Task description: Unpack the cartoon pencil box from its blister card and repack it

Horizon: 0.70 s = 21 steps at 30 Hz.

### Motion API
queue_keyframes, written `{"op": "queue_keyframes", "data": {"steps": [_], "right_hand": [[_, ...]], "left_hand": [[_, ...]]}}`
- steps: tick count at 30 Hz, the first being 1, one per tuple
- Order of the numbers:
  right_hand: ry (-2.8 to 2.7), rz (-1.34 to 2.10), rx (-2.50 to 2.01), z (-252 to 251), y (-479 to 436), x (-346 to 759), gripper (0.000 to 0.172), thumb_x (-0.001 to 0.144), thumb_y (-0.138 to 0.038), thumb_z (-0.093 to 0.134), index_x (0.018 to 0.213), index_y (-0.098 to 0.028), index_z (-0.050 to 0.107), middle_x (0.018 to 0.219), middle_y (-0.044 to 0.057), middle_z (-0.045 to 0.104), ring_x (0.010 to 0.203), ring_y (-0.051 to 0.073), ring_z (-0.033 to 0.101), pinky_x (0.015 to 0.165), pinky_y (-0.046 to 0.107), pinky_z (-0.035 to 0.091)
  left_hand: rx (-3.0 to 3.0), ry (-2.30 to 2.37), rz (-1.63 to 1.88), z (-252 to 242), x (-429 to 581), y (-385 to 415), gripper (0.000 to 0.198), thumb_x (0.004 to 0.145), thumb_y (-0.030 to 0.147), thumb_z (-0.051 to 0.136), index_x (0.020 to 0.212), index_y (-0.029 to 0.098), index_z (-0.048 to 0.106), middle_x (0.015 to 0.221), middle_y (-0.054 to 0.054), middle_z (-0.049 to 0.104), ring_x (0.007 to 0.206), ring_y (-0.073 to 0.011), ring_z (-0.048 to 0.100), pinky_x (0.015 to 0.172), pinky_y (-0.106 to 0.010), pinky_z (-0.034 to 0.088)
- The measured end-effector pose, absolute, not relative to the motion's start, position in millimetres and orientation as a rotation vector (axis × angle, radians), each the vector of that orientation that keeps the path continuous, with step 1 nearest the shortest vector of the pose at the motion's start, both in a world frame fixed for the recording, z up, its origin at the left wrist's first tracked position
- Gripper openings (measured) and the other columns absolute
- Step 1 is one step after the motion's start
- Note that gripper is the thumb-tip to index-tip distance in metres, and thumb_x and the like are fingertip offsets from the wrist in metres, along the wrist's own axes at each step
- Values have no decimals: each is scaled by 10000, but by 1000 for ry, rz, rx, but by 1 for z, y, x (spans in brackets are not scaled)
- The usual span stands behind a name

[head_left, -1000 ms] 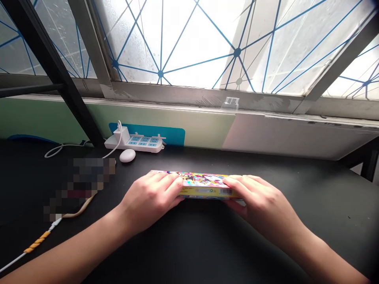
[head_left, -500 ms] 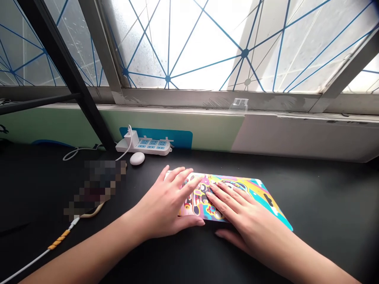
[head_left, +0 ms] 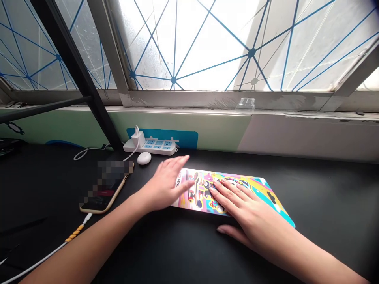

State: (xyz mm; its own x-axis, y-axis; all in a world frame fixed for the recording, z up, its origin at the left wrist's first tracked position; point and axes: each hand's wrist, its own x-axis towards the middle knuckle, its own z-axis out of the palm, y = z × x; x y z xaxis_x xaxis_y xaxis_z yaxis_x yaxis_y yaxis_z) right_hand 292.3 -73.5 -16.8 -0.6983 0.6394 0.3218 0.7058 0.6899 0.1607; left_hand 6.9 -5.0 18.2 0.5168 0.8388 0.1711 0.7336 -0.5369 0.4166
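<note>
A flat, colourful cartoon-printed case lies on the black table. My right hand rests palm down on its middle and right part, fingers stretched out, the thumb off its near edge. At the case's left end is my left hand, tilted on its side with fingers extended and thumb apart, over or against that end. Whether it touches the case cannot be told. Neither hand is closed on anything.
On the left lies a phone, partly pixelated, with a white cable plugged in. A white power strip with a charger and a round white object sit near the wall. A black slanted post rises at the left.
My left hand has slid left and turned, uncovering more of the case's left end. My right hand stays on the case. The view has shifted slightly.
</note>
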Motion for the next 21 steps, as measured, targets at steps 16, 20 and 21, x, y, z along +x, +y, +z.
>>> {"op": "queue_keyframes", "data": {"steps": [16,20,21], "right_hand": [[-2596,-455,-1216,-16,-62,264,774,941,-600,623,1518,-101,493,1540,227,531,1390,440,526,1062,620,517],[-2663,-438,-1206,-16,-53,226,835,924,-544,676,1549,-43,438,1598,244,436,1456,473,418,1119,638,464],[-2679,-426,-1203,-15,-51,217,840,921,-531,684,1550,-33,434,1603,248,424,1455,480,414,1127,644,454]], "left_hand": [[1944,1623,612,-4,-2,23,313,1037,433,383,851,225,522,1109,-66,613,997,-208,649,885,-313,508],[1917,1604,634,-7,-3,25,320,1024,436,415,826,220,542,1127,-80,602,1066,-234,624,958,-341,491],[1919,1599,634,-7,-4,25,324,1023,434,417,812,219,539,1120,-82,600,1093,-243,611,983,-353,480]]}}
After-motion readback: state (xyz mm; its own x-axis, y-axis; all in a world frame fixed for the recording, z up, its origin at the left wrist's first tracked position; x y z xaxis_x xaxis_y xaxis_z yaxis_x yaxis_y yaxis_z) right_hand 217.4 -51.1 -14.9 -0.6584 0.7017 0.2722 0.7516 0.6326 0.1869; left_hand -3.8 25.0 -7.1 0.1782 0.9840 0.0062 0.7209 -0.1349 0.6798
